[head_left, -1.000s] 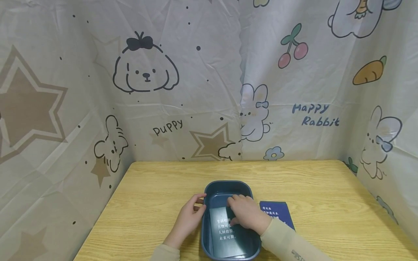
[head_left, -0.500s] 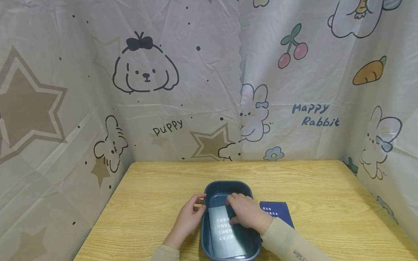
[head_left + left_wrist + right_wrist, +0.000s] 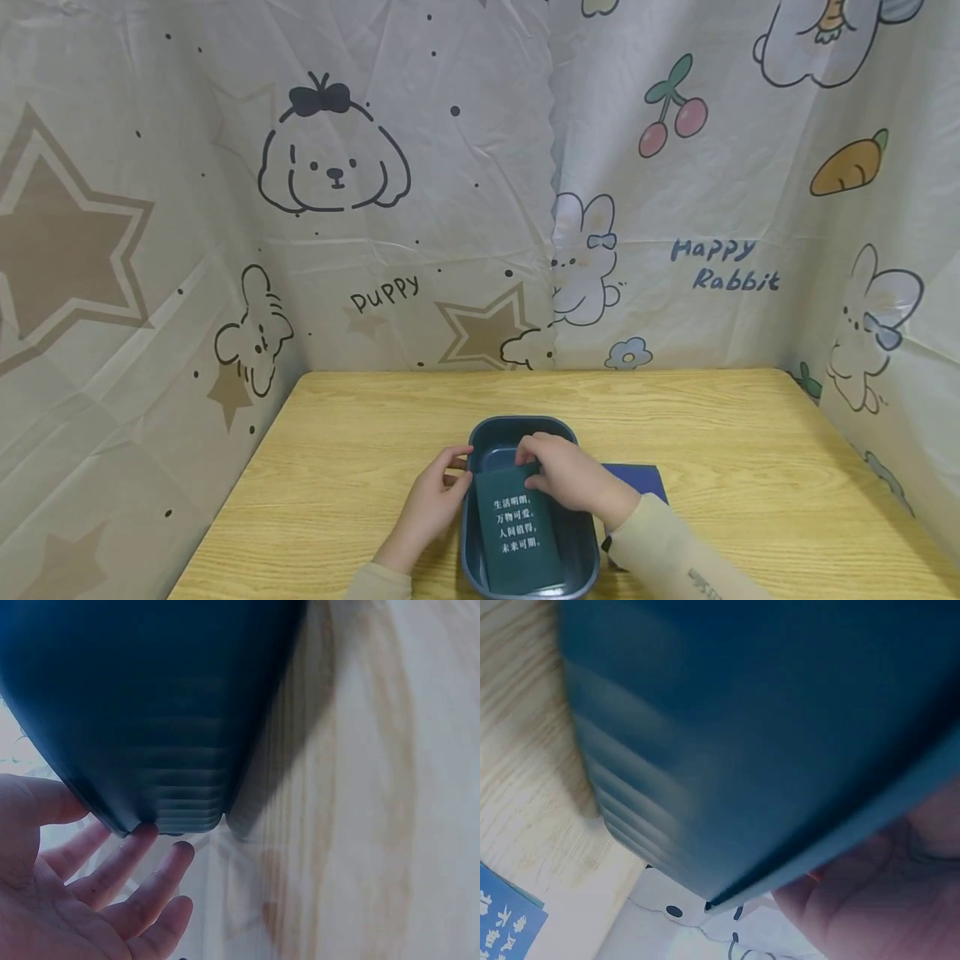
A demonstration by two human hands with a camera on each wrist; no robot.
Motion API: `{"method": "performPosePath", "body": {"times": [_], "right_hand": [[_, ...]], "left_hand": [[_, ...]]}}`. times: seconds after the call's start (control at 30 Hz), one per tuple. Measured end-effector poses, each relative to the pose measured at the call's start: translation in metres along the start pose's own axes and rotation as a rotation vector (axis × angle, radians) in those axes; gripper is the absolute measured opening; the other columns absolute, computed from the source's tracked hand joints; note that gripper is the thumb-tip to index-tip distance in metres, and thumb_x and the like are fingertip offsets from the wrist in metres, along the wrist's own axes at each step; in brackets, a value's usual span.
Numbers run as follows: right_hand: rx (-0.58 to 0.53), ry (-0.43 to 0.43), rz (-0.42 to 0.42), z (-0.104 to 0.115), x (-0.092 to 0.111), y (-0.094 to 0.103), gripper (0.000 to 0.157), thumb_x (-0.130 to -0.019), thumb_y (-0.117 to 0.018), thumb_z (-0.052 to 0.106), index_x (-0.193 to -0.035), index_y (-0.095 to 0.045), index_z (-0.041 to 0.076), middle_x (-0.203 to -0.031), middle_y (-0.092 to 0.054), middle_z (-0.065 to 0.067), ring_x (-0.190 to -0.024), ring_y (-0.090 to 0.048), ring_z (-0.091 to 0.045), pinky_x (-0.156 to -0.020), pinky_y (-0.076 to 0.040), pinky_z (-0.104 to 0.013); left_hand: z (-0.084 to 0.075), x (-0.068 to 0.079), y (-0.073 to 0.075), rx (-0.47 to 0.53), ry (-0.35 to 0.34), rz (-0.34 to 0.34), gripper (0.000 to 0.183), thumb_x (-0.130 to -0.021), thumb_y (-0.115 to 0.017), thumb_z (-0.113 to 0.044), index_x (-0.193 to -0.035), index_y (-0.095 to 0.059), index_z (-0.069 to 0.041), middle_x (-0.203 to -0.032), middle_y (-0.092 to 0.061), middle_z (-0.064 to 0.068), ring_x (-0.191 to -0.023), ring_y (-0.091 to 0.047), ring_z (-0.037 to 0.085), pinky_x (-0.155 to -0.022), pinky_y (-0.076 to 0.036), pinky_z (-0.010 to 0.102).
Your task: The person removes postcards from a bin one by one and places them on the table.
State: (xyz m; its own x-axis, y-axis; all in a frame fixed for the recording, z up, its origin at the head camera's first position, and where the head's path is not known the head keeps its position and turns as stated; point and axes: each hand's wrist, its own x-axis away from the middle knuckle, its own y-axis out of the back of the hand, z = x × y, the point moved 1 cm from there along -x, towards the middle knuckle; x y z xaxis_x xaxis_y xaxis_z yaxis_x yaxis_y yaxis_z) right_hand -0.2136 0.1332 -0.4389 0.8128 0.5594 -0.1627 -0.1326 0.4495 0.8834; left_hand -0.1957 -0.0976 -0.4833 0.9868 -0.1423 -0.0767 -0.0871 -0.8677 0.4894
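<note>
A dark green notebook with white lettering lies inside a deep blue bin. My right hand reaches over the bin's right side and pinches the notebook near its upper right corner, thumb on the cover. At the bin's left rim, my left hand touches with its fingertips. The left wrist view shows those fingers loosely spread beside the bin's ribbed outer wall. In the right wrist view the bin's wall hides my right fingertips and the notebook.
A dark blue booklet with white lettering lies on the wood-grain table right of the bin, partly behind my right forearm. A patterned curtain surrounds the table at the back and both sides.
The notebook's upper edge has risen slightly and the glare on its cover has gone. My right hand has shifted a little up and right, covering more of the blue booklet. The left hand stays put.
</note>
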Motion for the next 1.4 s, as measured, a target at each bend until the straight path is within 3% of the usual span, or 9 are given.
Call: {"method": "performPosePath", "body": {"times": [0.3,0.73,1.07,1.4], "right_hand": [[-0.207,-0.021,0.021,-0.005,0.000,0.010,0.014,-0.092,-0.076,0.008,-0.102,-0.070,0.016,-0.094,-0.067,0.007,-0.087,-0.060,-0.008,-0.080,-0.054,-0.029],[-0.343,-0.104,0.016,-0.007,0.006,0.012,0.011,-0.098,-0.071,0.020,-0.108,-0.069,0.017,-0.091,-0.065,0.005,-0.082,-0.058,-0.010,-0.071,-0.049,-0.026],[-0.418,-0.242,-0.117,-0.008,0.007,0.013,0.009,-0.098,-0.071,0.019,-0.106,-0.069,0.017,-0.082,-0.063,0.004,-0.076,-0.058,-0.012,-0.067,-0.048,-0.027],[-0.448,-0.327,-0.253,-0.021,0.014,0.040,0.014,-0.100,-0.069,0.018,-0.113,-0.072,0.012,-0.081,-0.065,0.002,-0.077,-0.059,-0.018,-0.070,-0.048,-0.028]], "left_hand": [[0.001,0.000,0.001,-0.012,-0.005,0.007,0.037,-0.101,-0.060,-0.011,-0.138,-0.060,-0.011,-0.121,-0.067,0.015,-0.101,-0.069,0.028,-0.083,-0.060,0.042],[0.000,0.001,0.001,-0.004,-0.003,0.008,0.037,-0.101,-0.061,-0.012,-0.138,-0.060,-0.012,-0.121,-0.067,0.015,-0.101,-0.069,0.028,-0.083,-0.060,0.042],[0.000,0.001,0.000,0.005,0.001,-0.004,0.037,-0.101,-0.061,-0.012,-0.138,-0.060,-0.012,-0.121,-0.068,0.014,-0.101,-0.069,0.027,-0.083,-0.060,0.041],[0.001,-0.001,0.000,-0.004,-0.016,0.002,0.037,-0.101,-0.060,-0.010,-0.138,-0.060,-0.011,-0.120,-0.068,0.015,-0.101,-0.069,0.028,-0.084,-0.060,0.041]]}}
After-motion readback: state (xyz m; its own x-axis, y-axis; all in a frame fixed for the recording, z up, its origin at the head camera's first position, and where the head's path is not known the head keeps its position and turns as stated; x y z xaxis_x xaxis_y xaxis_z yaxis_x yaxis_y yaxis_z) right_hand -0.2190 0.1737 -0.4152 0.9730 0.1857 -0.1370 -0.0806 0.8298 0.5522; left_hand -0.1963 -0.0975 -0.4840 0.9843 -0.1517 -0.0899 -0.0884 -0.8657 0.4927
